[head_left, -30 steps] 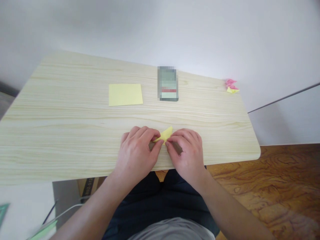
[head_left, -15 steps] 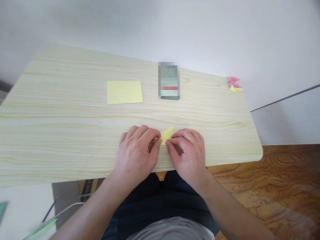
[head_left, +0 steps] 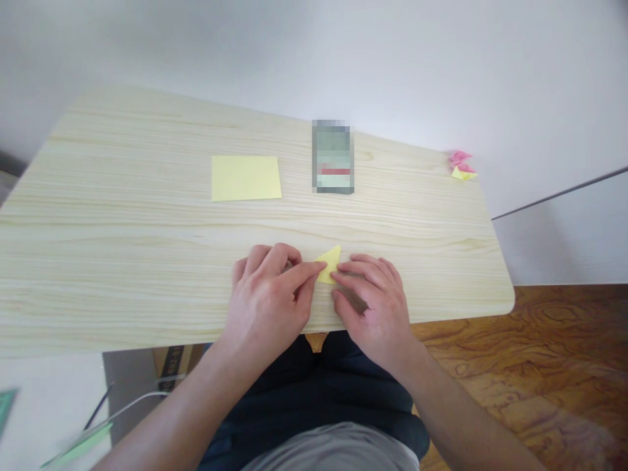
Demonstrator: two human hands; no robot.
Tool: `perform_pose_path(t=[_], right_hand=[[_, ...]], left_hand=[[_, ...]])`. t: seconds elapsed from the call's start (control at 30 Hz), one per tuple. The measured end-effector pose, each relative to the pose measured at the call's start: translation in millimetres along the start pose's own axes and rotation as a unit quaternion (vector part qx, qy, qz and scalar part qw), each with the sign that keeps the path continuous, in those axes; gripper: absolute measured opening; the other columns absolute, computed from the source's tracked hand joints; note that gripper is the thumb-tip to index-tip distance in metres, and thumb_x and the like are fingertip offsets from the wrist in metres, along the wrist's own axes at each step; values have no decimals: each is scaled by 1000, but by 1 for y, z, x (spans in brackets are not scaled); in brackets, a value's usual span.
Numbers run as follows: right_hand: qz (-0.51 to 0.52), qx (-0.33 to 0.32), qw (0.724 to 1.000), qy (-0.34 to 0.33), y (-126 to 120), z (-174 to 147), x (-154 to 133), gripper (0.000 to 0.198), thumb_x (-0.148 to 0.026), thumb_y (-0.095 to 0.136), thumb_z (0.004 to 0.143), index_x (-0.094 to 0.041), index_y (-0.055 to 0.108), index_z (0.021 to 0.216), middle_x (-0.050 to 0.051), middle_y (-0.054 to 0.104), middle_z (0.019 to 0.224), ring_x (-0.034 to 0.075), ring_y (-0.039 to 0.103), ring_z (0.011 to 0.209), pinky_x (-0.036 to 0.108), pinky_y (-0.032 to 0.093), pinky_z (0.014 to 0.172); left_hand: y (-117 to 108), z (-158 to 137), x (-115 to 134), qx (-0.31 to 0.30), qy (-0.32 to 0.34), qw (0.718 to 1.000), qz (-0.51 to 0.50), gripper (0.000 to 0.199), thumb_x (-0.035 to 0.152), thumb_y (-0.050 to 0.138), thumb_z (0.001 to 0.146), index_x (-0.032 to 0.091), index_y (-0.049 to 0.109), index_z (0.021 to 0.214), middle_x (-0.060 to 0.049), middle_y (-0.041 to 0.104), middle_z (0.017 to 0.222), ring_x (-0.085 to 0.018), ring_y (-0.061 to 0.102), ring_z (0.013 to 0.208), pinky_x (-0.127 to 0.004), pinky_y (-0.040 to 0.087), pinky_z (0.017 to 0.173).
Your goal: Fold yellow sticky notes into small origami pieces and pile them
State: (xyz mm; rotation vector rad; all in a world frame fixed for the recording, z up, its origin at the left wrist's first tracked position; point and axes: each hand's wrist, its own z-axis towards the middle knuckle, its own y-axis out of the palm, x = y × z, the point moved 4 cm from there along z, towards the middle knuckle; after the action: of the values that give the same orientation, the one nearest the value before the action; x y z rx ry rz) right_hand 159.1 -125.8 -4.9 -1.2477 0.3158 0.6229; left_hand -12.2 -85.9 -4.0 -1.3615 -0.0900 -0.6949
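Smooth table (head_left: pixel 122 261) here, pale woodgrain; folded paper (head_left: pixel 333 257) nr. its front edge looks matt; glossy wood-look flr. (head_left: pixel 554 366) to rt.

The left hand (head_left: pixel 269 294) hides the left part of the yellow paper (head_left: pixel 333 258), whose creases are too small to make out. At the far side, coarse blocks blur the face of the rectangular item (head_left: pixel 334 150), and the pink bits (head_left: pixel 460 159) at far right are too small to tell in shape. On the near left, the left forearm (head_left: pixel 189 392) partly covers the box (head_left: pixel 173 364), while picture edges cut off the table (head_left: pixel 122 261), a green thing (head_left: pixel 6 409) and the shirt (head_left: pixel 338 451).
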Motion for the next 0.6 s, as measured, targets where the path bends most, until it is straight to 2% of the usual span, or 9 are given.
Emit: perform_pose_path(t=[0.17,0.4,0.6], right_hand=[[9,29,1000,3,1,6,-1,9,-26,69,93,-27,76,100,2,76,109,25,64,116,50,41,108],[4,55,998,18,4,9,-4,8,-20,70,90,-26,75,92,1,76,103,23,65,110,47,45,103],[-4,57,998,21,4,11,-5,4,-24,71,91,-25,75,90,1,75,101,23,64,107,46,45,102]], left_hand=[[-1,0,0,6,0,1000,3,20,34,63,96,37,79,107,-6,66,102,-26,56,101,-44,43,87],[-3,1,0,6,-6,1000,20,19,36,64,95,40,80,106,-5,67,102,-27,56,100,-45,41,83],[-2,1,-2,-2,-8,1000,24,21,33,64,95,41,79,108,-5,66,103,-28,56,101,-45,41,84]])
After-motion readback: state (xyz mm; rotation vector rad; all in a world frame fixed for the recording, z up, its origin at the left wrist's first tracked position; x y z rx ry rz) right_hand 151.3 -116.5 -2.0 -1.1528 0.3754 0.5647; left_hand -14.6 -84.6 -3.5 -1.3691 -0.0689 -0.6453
